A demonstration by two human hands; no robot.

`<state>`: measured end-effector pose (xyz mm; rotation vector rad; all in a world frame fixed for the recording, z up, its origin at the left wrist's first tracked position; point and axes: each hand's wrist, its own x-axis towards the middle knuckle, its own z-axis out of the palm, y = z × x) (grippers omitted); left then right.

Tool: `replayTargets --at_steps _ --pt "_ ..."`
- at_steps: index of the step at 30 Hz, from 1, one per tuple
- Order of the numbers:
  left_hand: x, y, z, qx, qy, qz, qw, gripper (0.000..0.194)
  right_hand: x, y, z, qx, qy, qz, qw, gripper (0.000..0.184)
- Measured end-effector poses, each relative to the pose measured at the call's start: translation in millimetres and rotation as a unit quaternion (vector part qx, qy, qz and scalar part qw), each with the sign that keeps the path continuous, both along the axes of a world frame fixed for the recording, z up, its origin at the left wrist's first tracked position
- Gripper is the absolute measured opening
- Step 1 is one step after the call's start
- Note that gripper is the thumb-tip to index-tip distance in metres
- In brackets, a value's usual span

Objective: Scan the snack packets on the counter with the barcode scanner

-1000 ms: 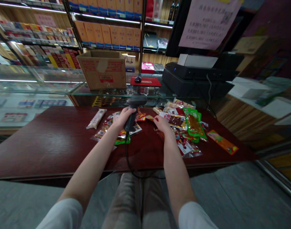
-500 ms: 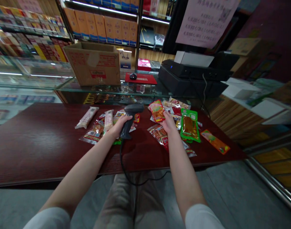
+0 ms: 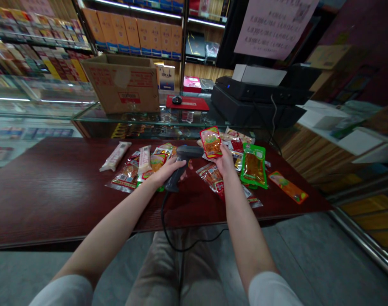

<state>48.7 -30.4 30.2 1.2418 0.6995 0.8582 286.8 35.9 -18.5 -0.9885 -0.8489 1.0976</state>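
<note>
My right hand (image 3: pixel 225 160) pinches a red-edged snack packet (image 3: pixel 211 142) by its lower right corner, thumb in front, the fingers behind it mostly hidden; I hold it up above the counter (image 3: pixel 69 182), right of the middle and toward the back edge. I judge it light and soft, its shiny film slippery and apt to buckle if I squeezed the filled middle, so the flat rim is the place to take hold, leaving the printed face uncovered. My left hand (image 3: pixel 167 171) is wrapped round the handle of a dark scanner (image 3: pixel 188 151), above the counter and left of the packet, nose pointing at it; whether the two touch I cannot tell. The scanner looks stiff and a little top-heavy, likely weightier than the packet, hard to crush but worth sparing a drop, and the handle just under the head seems the best hold. Its cable (image 3: pixel 183 250) hangs past the counter's near edge, and I would expect a slight drag from it on any turn of my wrist
</note>
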Motion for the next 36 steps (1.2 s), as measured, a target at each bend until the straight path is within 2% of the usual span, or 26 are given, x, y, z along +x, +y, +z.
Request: replayTargets --at_steps 3,10,12,14,16,19,21,24,26,27,30,32,34,36 --pt "2.7 -2.3 0.2 0.002 0.018 -0.014 1.0 0.037 -3.6 -1.2 0.8 0.006 0.012 0.005 1.0 0.032" --pt "3.1 -3.0 -4.9 0.003 0.041 0.01 0.999 0.035 -6.0 3.3 -2.9 0.011 -0.003 -0.009 1.0 0.031" --pt "0.8 -1.9 -3.1 0.005 0.043 0.018 0.999 0.038 -5.5 4.4 -1.8 0.028 -0.048 -0.039 0.998 0.03" --pt "-4.7 1.2 0.4 0.0 0.045 0.038 0.998 0.041 -3.2 3.0 1.5 0.058 -0.146 -0.11 0.981 0.03" --pt "-14.5 7.2 4.0 -0.014 0.05 0.073 0.996 0.043 2.0 -1.4 6.1 0.085 -0.279 -0.203 0.935 0.033" --pt "-35.5 20.1 6.4 -0.022 0.063 0.142 0.988 0.041 14.9 -11.4 12.1 0.099 -0.447 -0.299 0.838 0.041" --pt "-49.7 28.9 5.9 -0.017 0.063 0.181 0.981 0.039 23.3 -18.0 14.4 0.081 -0.511 -0.337 0.787 0.046" --pt "-64.2 37.7 4.8 -0.015 0.045 0.235 0.971 0.036 26.0 -25.5 17.3 0.023 -0.567 -0.38 0.731 0.042" --pt "-67.8 39.6 5.2 -0.017 0.038 0.255 0.966 0.033 17.9 -29.1 19.9 0.014 -0.603 -0.36 0.712 0.038" --pt "-68.3 39.6 5.7 -0.019 0.036 0.262 0.964 0.032 11.4 -30.5 21.1 0.027 -0.628 -0.32 0.709 0.037" --pt "-67.7 37.9 7.2 -0.019 0.031 0.266 0.963 0.03 -10.2 -33.4 21.0 0.069 -0.704 -0.133 0.694 0.032" --pt "-67.9 36.6 7.6 -0.012 0.027 0.258 0.966 0.032 -19.3 -34.0 17.2 0.047 -0.735 -0.043 0.675 0.028" --pt "-69.2 36.1 7.5 -0.004 0.023 0.251 0.968 0.035 -21.6 -33.7 12.3 -0.001 -0.743 -0.024 0.668 0.025" --pt "-71.0 36.3 7.5 0.001 0.019 0.252 0.967 0.037 -19.5 -33.2 8.8 -0.036 -0.741 -0.043 0.669 0.027"
